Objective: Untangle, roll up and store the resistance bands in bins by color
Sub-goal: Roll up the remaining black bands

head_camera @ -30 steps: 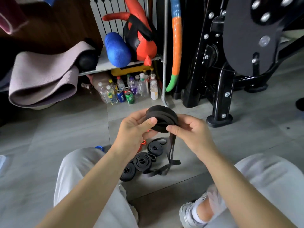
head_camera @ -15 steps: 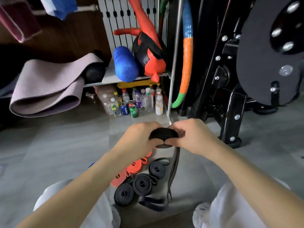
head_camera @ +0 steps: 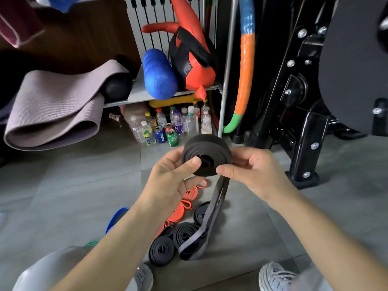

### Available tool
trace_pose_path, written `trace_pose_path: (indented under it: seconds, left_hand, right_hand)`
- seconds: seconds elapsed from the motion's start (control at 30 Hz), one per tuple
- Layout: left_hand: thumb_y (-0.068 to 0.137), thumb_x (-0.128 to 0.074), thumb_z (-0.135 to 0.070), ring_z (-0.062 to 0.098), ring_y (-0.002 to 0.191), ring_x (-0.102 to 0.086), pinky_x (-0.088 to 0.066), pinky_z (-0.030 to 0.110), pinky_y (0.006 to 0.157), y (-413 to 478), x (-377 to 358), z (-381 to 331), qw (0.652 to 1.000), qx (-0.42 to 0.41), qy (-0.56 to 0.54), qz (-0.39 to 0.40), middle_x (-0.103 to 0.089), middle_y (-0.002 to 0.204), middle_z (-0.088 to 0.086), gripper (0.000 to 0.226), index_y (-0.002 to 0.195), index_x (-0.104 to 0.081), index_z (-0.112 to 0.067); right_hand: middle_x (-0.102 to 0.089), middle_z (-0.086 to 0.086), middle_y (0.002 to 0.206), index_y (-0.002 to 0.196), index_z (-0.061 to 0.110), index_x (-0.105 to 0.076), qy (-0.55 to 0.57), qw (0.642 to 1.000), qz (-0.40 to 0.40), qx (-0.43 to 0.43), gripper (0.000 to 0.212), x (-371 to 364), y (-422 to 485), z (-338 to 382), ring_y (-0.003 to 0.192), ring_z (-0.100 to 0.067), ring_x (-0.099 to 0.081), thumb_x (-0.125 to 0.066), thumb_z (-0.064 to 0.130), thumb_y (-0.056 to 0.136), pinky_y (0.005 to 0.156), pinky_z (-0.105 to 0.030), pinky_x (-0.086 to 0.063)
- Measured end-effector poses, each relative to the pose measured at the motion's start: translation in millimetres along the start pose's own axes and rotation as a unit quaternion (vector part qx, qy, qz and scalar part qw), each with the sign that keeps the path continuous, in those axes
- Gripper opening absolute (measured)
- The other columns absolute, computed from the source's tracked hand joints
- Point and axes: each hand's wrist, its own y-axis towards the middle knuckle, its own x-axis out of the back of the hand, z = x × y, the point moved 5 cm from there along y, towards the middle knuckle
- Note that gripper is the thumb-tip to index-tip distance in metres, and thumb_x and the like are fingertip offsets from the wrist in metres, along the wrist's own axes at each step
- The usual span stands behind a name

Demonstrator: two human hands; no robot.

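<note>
A partly rolled black resistance band (head_camera: 206, 151) is held up in front of me. My left hand (head_camera: 174, 179) pinches the coil with its thumb on the face. My right hand (head_camera: 254, 169) grips the coil's right side. The band's loose tail (head_camera: 210, 219) hangs down to the floor. Below lie three rolled black bands (head_camera: 162, 249), (head_camera: 185, 233), (head_camera: 200, 213). Orange bands (head_camera: 184, 203) lie loose on the tiles behind them. A blue band (head_camera: 116, 217) and a bit of green (head_camera: 92, 243) show beside my left forearm.
A shelf (head_camera: 134, 95) holds a blue foam roller (head_camera: 158, 74) and a red-black bag (head_camera: 193, 59). Bottles and cans (head_camera: 168, 127) stand under it. A folded mauve mat (head_camera: 54, 110) lies left. A black gym machine (head_camera: 315, 91) stands right. My shoes (head_camera: 275, 276) rest below.
The coil has tipped up so its spiral face points toward me, where before it was flat between both hands. The hanging tail is shorter. The view has shifted slightly.
</note>
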Motion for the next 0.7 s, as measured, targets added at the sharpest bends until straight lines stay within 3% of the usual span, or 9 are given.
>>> trace_pose_path:
  seconds: [0.13,0.2,0.27,0.33,0.43,0.5,0.57,0.63,0.7]
  left_hand:
    - [0.073,-0.062,-0.006,0.016,0.072,-0.068,-0.059,0.027,0.063,-4.5,-1.1,1.3,1.000,0.016,0.024,-0.004,-0.070,0.087,0.006,0.028,0.101,-0.061,-0.007]
    - [0.077,-0.068,-0.001,0.009,0.080,-0.067,-0.055,0.020,0.064,-5.4,5.0,-2.9,0.974,-0.037,0.219,-0.040,-0.067,0.095,-0.004,0.031,0.101,-0.060,-0.020]
    - [0.078,-0.073,-0.009,0.005,0.101,-0.058,-0.049,0.021,0.078,-9.3,7.5,-11.5,0.865,-0.142,0.480,-0.048,-0.058,0.112,-0.017,0.048,0.115,-0.054,-0.031]
    - [0.077,-0.075,-0.019,0.009,0.109,-0.048,-0.045,0.027,0.088,-16.6,1.0,-8.4,0.759,-0.215,0.614,0.013,-0.055,0.120,-0.013,0.061,0.131,-0.049,-0.031]
    - [0.082,-0.069,-0.024,0.016,0.104,-0.053,-0.048,0.034,0.084,-27.5,-8.3,9.8,0.697,-0.194,0.683,0.101,-0.064,0.108,-0.006,0.044,0.124,-0.057,-0.032]
    - [0.081,-0.067,-0.023,0.015,0.091,-0.057,-0.048,0.034,0.077,-32.5,-8.9,12.4,0.708,-0.195,0.672,0.097,-0.066,0.093,-0.009,0.028,0.108,-0.063,-0.032]
    - [0.079,-0.071,-0.019,0.006,0.081,-0.057,-0.048,0.027,0.074,-34.1,-4.7,4.7,0.772,-0.188,0.606,0.046,-0.067,0.085,-0.012,0.021,0.095,-0.066,-0.031]
    - [0.076,-0.074,-0.013,-0.002,0.078,-0.059,-0.048,0.015,0.071,-33.7,2.9,-3.7,0.840,-0.164,0.517,-0.003,-0.067,0.082,-0.018,0.027,0.088,-0.067,-0.036]
    - [0.074,-0.075,-0.007,-0.011,0.079,-0.059,-0.045,0.006,0.074,-32.8,8.0,-11.1,0.874,-0.152,0.461,-0.031,-0.065,0.082,-0.025,0.035,0.089,-0.065,-0.037]
  right_hand:
    - [-0.074,0.010,0.088,0.088,0.029,-0.069,-0.004,1.000,-0.030,0.005,0.024,-7.6,-6.7,-5.5,0.086,-0.008,-0.070,-0.072,0.007,0.078,0.076,-0.019,-0.054]
    - [-0.075,0.007,0.087,0.090,0.026,-0.070,-0.052,0.998,-0.031,-0.004,0.022,-8.4,-10.6,-7.8,0.084,-0.008,-0.070,-0.072,0.007,0.078,0.077,-0.021,-0.054]
    - [-0.074,0.004,0.086,0.094,0.022,-0.071,-0.182,0.983,-0.035,-0.004,0.019,-4.6,-13.8,-8.4,0.081,-0.009,-0.069,-0.074,0.012,0.078,0.076,-0.029,-0.055]
    - [-0.073,0.003,0.088,0.101,0.022,-0.071,-0.322,0.947,-0.010,0.001,0.022,-7.5,-20.4,-9.6,0.082,-0.012,-0.066,-0.073,0.020,0.080,0.075,-0.032,-0.052]
    - [-0.072,0.000,0.090,0.104,0.022,-0.070,-0.363,0.931,0.046,0.000,0.024,-21.9,-34.2,-18.4,0.084,-0.016,-0.065,-0.072,0.025,0.080,0.072,-0.031,-0.050]
    - [-0.073,0.000,0.091,0.104,0.022,-0.070,-0.347,0.937,0.040,0.000,0.026,-23.8,-38.8,-19.0,0.086,-0.016,-0.066,-0.074,0.024,0.078,0.077,-0.033,-0.051]
    - [-0.072,0.003,0.093,0.104,0.023,-0.071,-0.324,0.946,0.013,0.007,0.027,-18.3,-38.3,-13.0,0.089,-0.013,-0.066,-0.075,0.022,0.077,0.082,-0.033,-0.052]
    - [-0.072,0.008,0.094,0.103,0.023,-0.071,-0.290,0.957,-0.009,0.025,0.027,-12.0,-37.1,-4.3,0.091,-0.007,-0.064,-0.075,0.021,0.077,0.085,-0.024,-0.050]
    - [-0.072,0.013,0.093,0.102,0.024,-0.072,-0.248,0.968,-0.022,0.027,0.027,-8.1,-37.8,0.4,0.091,-0.001,-0.063,-0.077,0.020,0.075,0.085,-0.014,-0.047]
